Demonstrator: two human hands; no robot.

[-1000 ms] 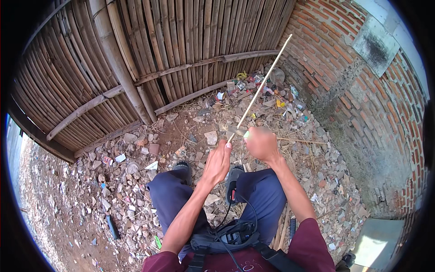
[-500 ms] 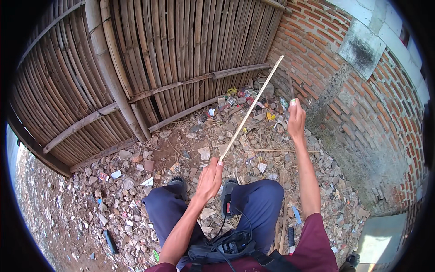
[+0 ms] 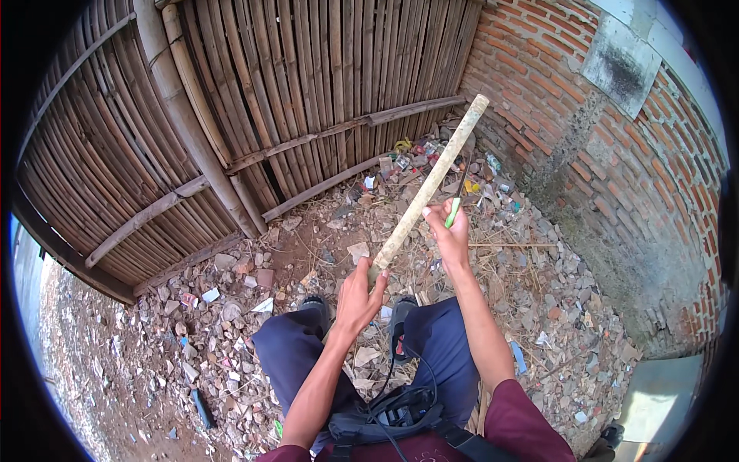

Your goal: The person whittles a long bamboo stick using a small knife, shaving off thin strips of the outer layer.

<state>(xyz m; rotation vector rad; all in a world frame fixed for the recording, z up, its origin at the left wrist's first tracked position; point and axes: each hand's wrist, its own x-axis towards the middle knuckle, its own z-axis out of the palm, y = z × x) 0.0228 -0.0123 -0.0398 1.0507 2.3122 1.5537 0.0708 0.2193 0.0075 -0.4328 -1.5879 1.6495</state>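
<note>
Item one: pale strip (image 3: 433, 182), long, narrow and flat, mottled, broad face turned to the camera; placed just above centre, its near end at the left hand, its far end toward one o'clock.

Item two: left hand (image 3: 356, 299), at six o'clock; thumb and fingers pinching the near end of the pale strip.

Item three: right hand (image 3: 453, 236), at three o'clock; fingers closed around the handle of a knife, thumb stretched toward ten o'clock and up to the right edge of the pale strip; whether the thumb presses there, cannot tell.

Item four: knife (image 3: 453, 212), green handle, dark slim blade pointing between twelve and one o'clock; the blade shows to the right of the pale strip, a gap in view between them.

Surroundings: bamboo fence (image 3: 300, 73), upright slats, from nine to twelve o'clock; brick wall (image 3: 531, 100), partly grey-rendered, from one to three o'clock; rubble ground (image 3: 239, 377) throughout, with a thin stick (image 3: 514, 245) at three o'clock and a blue scrap (image 3: 518, 357) at four o'clock; dark trousers (image 3: 289, 350), knees bent; black pouch (image 3: 400, 410) at six o'clock, a cable (image 3: 377, 393) looped by it.
</note>
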